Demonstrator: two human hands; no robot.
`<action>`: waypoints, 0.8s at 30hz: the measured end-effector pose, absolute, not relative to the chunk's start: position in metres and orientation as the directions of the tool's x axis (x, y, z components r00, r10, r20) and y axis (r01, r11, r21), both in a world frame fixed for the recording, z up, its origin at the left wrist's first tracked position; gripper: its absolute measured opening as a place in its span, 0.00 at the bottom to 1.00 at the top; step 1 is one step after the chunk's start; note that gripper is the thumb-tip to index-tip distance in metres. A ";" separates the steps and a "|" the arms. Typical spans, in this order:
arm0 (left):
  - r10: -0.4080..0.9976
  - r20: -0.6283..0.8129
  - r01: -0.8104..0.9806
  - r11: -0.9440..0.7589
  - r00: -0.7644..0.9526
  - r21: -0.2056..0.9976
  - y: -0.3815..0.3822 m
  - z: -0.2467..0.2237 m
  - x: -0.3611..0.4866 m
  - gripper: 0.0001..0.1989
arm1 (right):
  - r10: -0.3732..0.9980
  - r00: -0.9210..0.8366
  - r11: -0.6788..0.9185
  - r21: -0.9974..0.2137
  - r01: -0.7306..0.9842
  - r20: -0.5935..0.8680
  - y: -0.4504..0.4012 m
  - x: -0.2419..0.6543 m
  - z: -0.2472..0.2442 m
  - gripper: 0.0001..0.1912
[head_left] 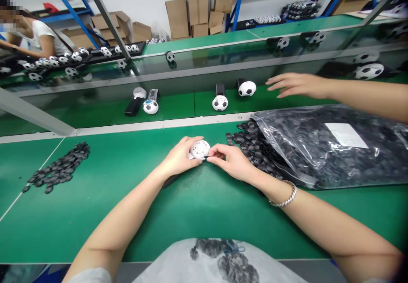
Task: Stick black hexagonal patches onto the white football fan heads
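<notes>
My left hand is wrapped round a white football-shaped part low over the green bench. The part's face looks white, with fine markings too small to read. At its right edge, the thumb and fingers of my right hand are pinched on a small black piece, mostly hidden by the fingertips. Loose black pieces lie just beyond my right hand, spilling from the mouth of a clear plastic bag. A dark thing shows partly under my left wrist.
Another pile of black pieces lies at left. Behind a metal rail, several football-shaped items, such as this one, rest on a green belt. A co-worker's hand reaches over it from the right. Another person sits far left.
</notes>
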State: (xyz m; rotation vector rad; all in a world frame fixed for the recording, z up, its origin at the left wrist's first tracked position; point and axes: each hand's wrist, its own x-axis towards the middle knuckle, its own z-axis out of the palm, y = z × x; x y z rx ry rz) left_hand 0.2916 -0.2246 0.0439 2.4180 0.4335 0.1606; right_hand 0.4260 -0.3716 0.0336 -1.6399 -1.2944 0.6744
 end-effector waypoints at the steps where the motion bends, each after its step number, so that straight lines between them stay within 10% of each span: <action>1: 0.350 0.005 0.265 -0.718 0.937 0.644 -0.225 0.044 0.292 0.33 | 0.947 0.293 -0.018 -0.885 0.465 0.134 -0.371 0.425 0.031 0.03; 24: 0.405 -0.017 0.344 -0.754 0.914 0.560 -0.236 0.048 0.293 0.33 | 0.952 0.303 -0.100 -0.891 0.443 0.044 -0.362 0.454 0.037 0.07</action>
